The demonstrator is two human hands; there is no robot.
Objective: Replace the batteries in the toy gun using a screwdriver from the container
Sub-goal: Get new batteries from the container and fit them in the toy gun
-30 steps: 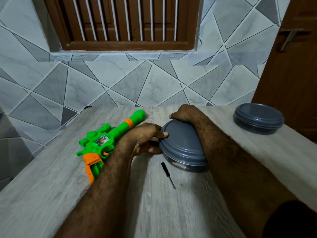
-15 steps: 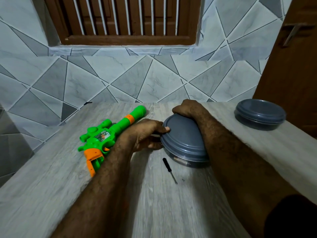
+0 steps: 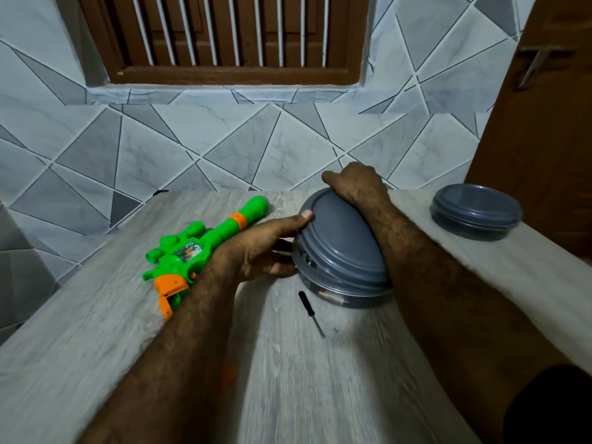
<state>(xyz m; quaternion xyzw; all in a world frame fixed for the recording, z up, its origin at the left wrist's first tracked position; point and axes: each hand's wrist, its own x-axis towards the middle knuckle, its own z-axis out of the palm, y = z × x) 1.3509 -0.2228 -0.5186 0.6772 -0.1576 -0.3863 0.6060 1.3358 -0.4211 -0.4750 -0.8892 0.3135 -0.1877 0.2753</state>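
A green and orange toy gun (image 3: pixel 192 251) lies on the grey wood-grain table (image 3: pixel 80 347), partly behind my left forearm. A round grey container (image 3: pixel 339 293) stands at the table's middle with its grey lid (image 3: pixel 339 241) tilted, lifted on the left so a gap shows. My left hand (image 3: pixel 259 248) grips the container's left side, thumb on the lid's rim. My right hand (image 3: pixel 355 184) holds the lid's far edge. A small black screwdriver (image 3: pixel 310 312) lies on the table just in front of the container, touched by neither hand.
A second closed grey container (image 3: pixel 477 216) sits at the table's far right, near a brown wooden door (image 3: pixel 538 139). A tiled wall (image 3: pixel 224 145) with a barred wooden window runs behind the table. The table's left edge drops off beside the gun.
The lid's left side has lifted off the container, opening a gap. My left thumb has moved up onto the lid's rim. The camera has shifted slightly.
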